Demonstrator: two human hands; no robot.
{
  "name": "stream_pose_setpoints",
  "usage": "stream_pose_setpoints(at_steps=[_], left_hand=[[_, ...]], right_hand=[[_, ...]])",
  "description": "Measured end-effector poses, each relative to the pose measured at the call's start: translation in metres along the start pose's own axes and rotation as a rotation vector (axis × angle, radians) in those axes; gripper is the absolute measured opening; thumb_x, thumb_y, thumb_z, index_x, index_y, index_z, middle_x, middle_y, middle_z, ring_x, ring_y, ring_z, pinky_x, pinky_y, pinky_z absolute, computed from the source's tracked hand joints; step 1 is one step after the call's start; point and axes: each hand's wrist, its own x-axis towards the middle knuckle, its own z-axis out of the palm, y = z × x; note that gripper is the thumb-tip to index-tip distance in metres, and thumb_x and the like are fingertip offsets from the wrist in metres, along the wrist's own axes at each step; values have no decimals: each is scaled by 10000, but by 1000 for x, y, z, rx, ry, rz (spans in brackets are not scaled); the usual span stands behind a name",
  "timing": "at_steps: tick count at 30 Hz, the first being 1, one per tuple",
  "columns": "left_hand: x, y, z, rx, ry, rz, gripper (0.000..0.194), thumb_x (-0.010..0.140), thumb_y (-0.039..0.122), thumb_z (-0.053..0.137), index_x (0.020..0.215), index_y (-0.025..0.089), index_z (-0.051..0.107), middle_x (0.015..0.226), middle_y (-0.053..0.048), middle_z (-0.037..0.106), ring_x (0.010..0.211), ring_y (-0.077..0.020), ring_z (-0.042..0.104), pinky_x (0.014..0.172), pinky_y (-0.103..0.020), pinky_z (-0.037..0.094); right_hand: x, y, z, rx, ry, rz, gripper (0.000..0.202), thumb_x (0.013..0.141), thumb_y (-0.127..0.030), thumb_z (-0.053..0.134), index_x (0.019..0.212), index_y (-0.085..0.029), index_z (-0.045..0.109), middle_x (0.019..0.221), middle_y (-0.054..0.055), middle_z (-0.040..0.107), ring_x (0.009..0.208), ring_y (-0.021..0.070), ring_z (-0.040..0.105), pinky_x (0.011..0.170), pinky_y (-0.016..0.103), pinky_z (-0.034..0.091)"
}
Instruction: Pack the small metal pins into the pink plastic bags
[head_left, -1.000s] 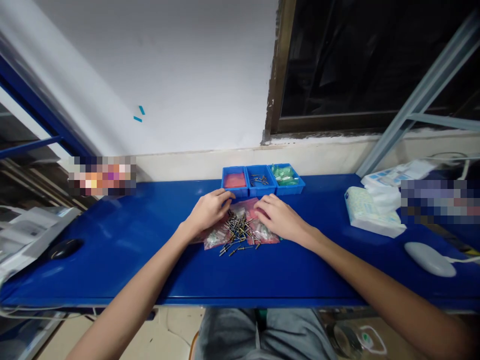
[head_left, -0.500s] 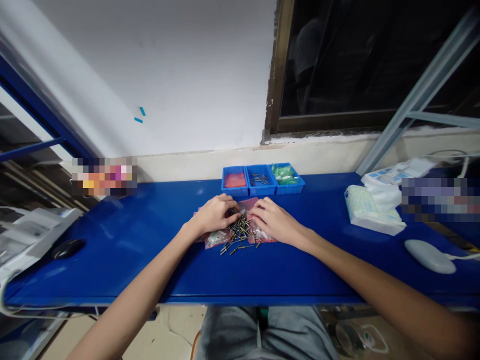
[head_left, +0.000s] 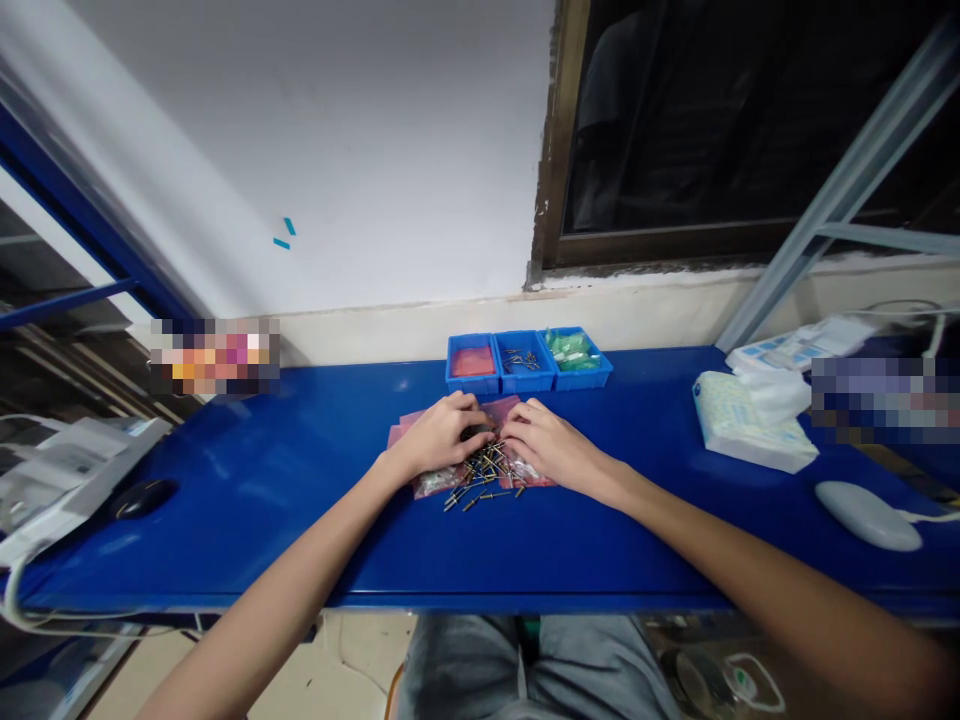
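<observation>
A loose pile of metal rivets (head_left: 487, 468) lies on the blue table between my two hands. Pinkish plastic bags (head_left: 436, 482) with small clear contents lie under and beside the pile. My left hand (head_left: 442, 437) reaches over the pile's left side, its fingers curled at the rivets; what they hold, if anything, is hidden. My right hand (head_left: 551, 446) rests at the pile's right edge above another pink bag (head_left: 525, 474), fingers bent and close together, with their tips at the rivets.
Three joined blue bins stand behind: one with red bags (head_left: 473, 362), one with rivets (head_left: 521, 360), one with green bags (head_left: 571, 350). A tissue pack (head_left: 750, 425) and pale mouse (head_left: 868, 516) lie right; a black mouse (head_left: 144, 499) lies left on the table (head_left: 247, 500).
My left hand has moved slightly right over the pile, closer to my right hand. The right hand has stayed nearly in place. The whole view has shifted a little.
</observation>
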Motion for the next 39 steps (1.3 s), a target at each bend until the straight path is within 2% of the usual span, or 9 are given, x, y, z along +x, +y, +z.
stream_pose_setpoints(at_steps=[8,12,16,21,25,28,31,36,39], left_hand=[[2,0,6,-79,34,-28,177,953,246,524,985,163,677,910,-70,618,886,-201,568,829,-357,477],[3,2,4,-209,91,-100,127,934,248,557,903,174,655,863,-37,640,820,-176,572,778,-332,473],[4,5,0,-382,153,-180,182,935,305,565,849,160,631,819,-26,638,734,-148,564,692,-289,461],[6,11,0,-535,279,-213,197,927,327,582,842,151,606,803,-27,635,734,-137,570,699,-281,478],[8,14,2,-572,344,-211,207,921,340,590,848,147,604,811,-44,646,738,-141,593,700,-288,504],[7,15,3,-513,365,-203,180,931,324,589,888,152,617,836,-47,668,751,-144,612,704,-288,512],[5,16,3,-341,355,-105,128,959,275,561,974,170,632,904,-51,687,822,-154,627,767,-309,518],[1,15,4,-69,297,29,186,1002,244,484,1085,177,637,1019,-79,660,948,-178,599,851,-347,523],[0,13,4,21,322,51,185,991,272,511,1046,169,655,1021,-89,631,945,-185,592,821,-342,533]], right_hand=[[-2,3,7,26,26,-24,181,962,-149,507,910,-172,678,905,87,609,935,221,523,809,346,474],[-1,0,3,43,44,-13,169,957,-159,514,913,-173,677,910,87,618,935,226,529,812,359,483],[0,-4,0,109,78,49,149,972,-202,503,940,-172,646,922,75,626,947,220,538,843,367,483],[3,-7,-1,148,99,102,121,965,-206,523,996,-156,629,952,79,636,939,222,538,843,368,464],[5,-9,-1,207,160,109,142,967,-183,512,892,-168,632,887,56,644,869,196,549,791,325,444],[5,-9,-1,241,193,145,204,963,-178,506,793,-182,618,802,32,635,811,180,556,748,303,425],[5,-10,-1,269,220,215,194,936,-171,529,766,-190,621,753,15,633,747,167,562,694,285,406],[6,-11,-2,360,247,302,175,907,-193,569,741,-191,622,715,-9,656,616,132,553,611,257,372],[6,-13,-2,380,248,303,195,918,-219,563,735,-191,624,684,-17,646,579,125,536,596,255,362]])
